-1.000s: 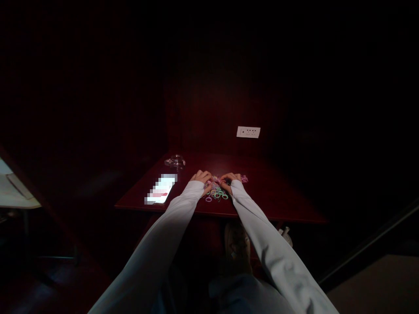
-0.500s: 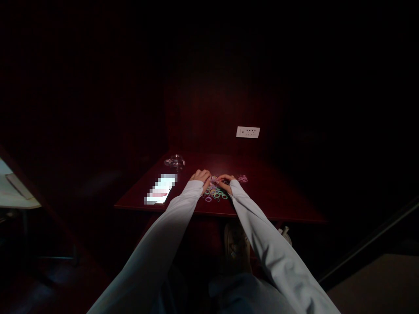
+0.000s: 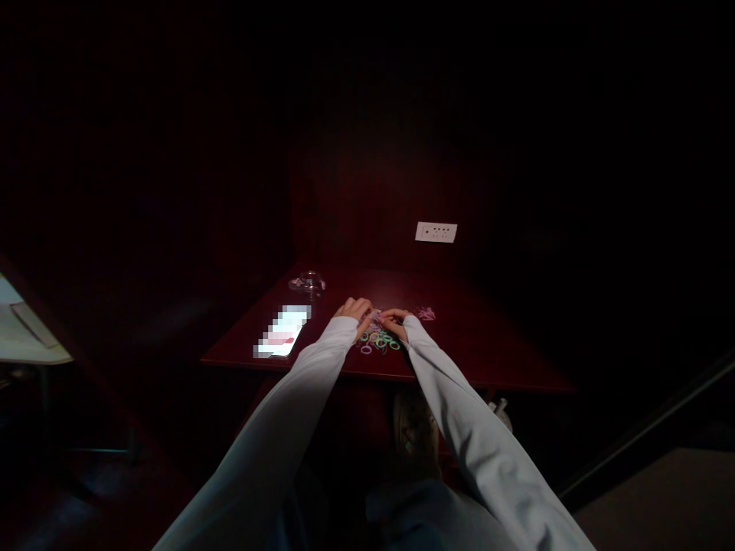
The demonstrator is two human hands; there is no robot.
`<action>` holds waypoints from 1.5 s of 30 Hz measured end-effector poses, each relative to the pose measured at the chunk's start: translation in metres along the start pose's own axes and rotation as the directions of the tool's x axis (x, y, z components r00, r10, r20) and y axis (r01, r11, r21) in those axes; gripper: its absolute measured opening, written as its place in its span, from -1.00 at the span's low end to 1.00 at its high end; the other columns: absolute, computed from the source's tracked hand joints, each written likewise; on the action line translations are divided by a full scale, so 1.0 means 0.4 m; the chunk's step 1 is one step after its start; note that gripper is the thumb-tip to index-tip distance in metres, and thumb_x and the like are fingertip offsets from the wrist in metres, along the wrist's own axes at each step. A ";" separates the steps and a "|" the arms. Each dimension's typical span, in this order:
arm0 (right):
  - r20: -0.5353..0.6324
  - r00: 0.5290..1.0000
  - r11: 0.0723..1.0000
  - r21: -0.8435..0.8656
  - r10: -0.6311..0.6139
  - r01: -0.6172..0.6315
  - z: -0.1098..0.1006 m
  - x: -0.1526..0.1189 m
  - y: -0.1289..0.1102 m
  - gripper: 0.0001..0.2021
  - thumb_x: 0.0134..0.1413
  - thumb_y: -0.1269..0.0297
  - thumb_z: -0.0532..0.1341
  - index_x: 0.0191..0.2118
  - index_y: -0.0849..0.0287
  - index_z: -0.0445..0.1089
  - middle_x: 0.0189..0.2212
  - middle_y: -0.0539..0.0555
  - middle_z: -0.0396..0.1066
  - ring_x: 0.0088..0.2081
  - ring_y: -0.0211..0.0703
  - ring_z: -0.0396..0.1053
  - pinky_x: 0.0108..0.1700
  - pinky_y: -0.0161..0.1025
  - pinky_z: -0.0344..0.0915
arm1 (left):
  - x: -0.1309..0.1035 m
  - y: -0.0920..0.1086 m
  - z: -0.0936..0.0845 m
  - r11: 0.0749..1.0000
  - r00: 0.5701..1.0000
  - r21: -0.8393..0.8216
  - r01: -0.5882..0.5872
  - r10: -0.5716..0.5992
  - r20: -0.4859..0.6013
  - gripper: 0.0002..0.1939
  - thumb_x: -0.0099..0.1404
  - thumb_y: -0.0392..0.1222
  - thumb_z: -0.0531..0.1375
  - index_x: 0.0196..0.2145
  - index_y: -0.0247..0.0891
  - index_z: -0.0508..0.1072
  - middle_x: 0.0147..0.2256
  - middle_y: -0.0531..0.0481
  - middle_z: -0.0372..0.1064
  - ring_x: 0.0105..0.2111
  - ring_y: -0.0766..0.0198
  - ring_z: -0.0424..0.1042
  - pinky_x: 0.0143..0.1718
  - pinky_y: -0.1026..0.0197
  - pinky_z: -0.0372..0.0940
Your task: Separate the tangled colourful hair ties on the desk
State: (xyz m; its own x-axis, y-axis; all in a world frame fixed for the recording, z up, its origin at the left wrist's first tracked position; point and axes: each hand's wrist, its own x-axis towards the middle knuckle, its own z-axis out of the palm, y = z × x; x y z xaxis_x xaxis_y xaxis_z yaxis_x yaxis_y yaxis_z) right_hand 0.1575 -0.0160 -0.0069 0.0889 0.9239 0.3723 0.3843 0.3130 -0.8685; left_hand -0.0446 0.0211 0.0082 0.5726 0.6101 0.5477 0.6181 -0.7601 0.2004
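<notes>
A pile of small coloured elastic rings [image 3: 380,341], pink, green, yellow and purple, lies on a dark red table [image 3: 488,352]. My left hand [image 3: 355,310] and my right hand [image 3: 396,319] meet over the far side of the pile, fingertips together on a small pink bit. It is too small and dim to tell what it is. Both arms wear pale long sleeves. A small pink cluster [image 3: 426,313] lies just right of my right hand.
A lit phone [image 3: 282,332] lies at the table's left front. A small glass dish [image 3: 308,282] stands at the back left. A white socket plate [image 3: 436,231] is on the wall behind. A pale table edge [image 3: 23,337] shows far left. The room is very dark.
My right hand has drawn left, away from the pink cluster, and now sits close against my left hand. My left hand has hardly moved.
</notes>
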 end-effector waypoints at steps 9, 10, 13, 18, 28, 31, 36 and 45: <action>0.006 1.000 0.998 -0.064 0.018 -0.018 -0.003 -0.004 -0.007 -0.66 -0.11 -0.09 0.44 -0.40 0.11 0.59 -0.47 0.02 0.52 -0.39 -0.14 0.40 -0.07 -0.09 0.37 | -0.002 0.018 -0.009 0.999 1.000 0.040 -0.007 0.006 0.007 -0.78 0.52 -0.20 0.08 0.00 -0.13 0.50 0.15 -0.05 0.40 0.06 0.11 0.37 0.08 0.09 0.37; 0.004 1.000 0.997 -0.071 0.014 -0.014 -0.003 -0.004 -0.008 -0.66 -0.10 -0.09 0.44 -0.40 0.11 0.59 -0.47 0.02 0.52 -0.38 -0.14 0.40 -0.04 -0.07 0.36 | -0.001 0.018 -0.009 0.999 1.000 0.048 -0.005 0.004 0.014 -0.78 0.52 -0.20 0.08 -0.03 -0.13 0.52 0.14 -0.05 0.41 0.05 0.11 0.37 0.07 0.09 0.37; 0.005 1.000 0.997 -0.072 0.011 -0.010 -0.002 -0.005 -0.009 -0.65 -0.12 -0.12 0.43 -0.41 0.09 0.58 -0.48 0.01 0.52 -0.40 -0.14 0.38 -0.05 -0.08 0.37 | 0.001 0.016 -0.010 0.999 0.999 0.040 -0.029 0.027 0.039 -0.79 0.53 -0.17 0.09 -0.08 -0.14 0.54 0.10 -0.04 0.44 0.02 0.12 0.36 0.05 0.09 0.36; 0.012 1.000 0.997 -0.078 -0.010 0.010 -0.002 -0.008 -0.013 -0.62 -0.14 -0.16 0.44 -0.42 0.08 0.58 -0.46 0.02 0.55 -0.41 -0.16 0.38 -0.08 -0.10 0.37 | -0.002 0.019 -0.024 0.998 0.996 0.018 -0.066 0.065 0.058 -0.79 0.52 -0.13 0.12 -0.12 -0.15 0.56 0.02 -0.04 0.49 -0.02 0.13 0.36 0.01 0.11 0.35; 0.003 1.000 0.990 -0.139 -0.026 0.027 -0.002 -0.011 -0.019 -0.71 -0.06 -0.07 0.45 -0.41 0.06 0.60 -0.45 0.04 0.55 -0.28 -0.04 0.46 -0.09 -0.10 0.38 | -0.003 0.039 -0.039 0.999 0.998 0.019 -0.050 0.049 0.043 -0.78 0.49 -0.23 0.13 -0.17 -0.17 0.60 -0.02 -0.04 0.52 -0.04 0.13 0.37 -0.02 0.11 0.35; -0.017 1.000 0.984 -0.174 -0.024 0.021 -0.006 -0.013 -0.023 -0.76 -0.02 -0.01 0.42 -0.39 0.05 0.60 -0.43 0.04 0.55 -0.26 -0.03 0.46 -0.04 -0.08 0.37 | -0.005 0.040 -0.041 0.999 0.998 0.015 -0.041 0.041 0.037 -0.79 0.49 -0.23 0.13 -0.18 -0.17 0.59 -0.04 -0.04 0.53 -0.05 0.13 0.38 -0.03 0.11 0.35; -0.110 0.993 0.978 -0.206 -0.041 0.017 -0.013 -0.019 -0.021 -0.81 -0.03 0.10 0.40 -0.28 0.02 0.62 -0.37 0.06 0.57 -0.13 0.03 0.42 0.01 -0.07 0.35 | -0.006 0.040 -0.044 0.999 0.999 0.007 -0.040 0.040 0.034 -0.79 0.49 -0.23 0.12 -0.18 -0.17 0.58 -0.04 -0.04 0.53 -0.05 0.14 0.39 -0.03 0.12 0.36; -0.099 0.992 0.972 -0.230 -0.076 0.051 -0.010 -0.019 -0.022 -0.74 0.11 -0.04 0.29 -0.37 -0.01 0.61 -0.34 0.05 0.56 -0.08 0.05 0.39 0.06 -0.04 0.30 | -0.005 0.030 -0.035 0.999 0.999 0.012 -0.035 0.035 0.020 -0.79 0.51 -0.20 0.11 -0.15 -0.16 0.57 -0.02 -0.04 0.51 -0.05 0.15 0.39 -0.05 0.14 0.36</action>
State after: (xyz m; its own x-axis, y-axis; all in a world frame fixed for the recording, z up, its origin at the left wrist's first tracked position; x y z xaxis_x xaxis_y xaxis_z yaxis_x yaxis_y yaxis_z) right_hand 0.1571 -0.0268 -0.0007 0.1504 0.8710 0.4677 0.5895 0.3008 -0.7497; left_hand -0.0459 0.0078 0.0210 0.6045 0.5876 0.5380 0.6040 -0.7783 0.1714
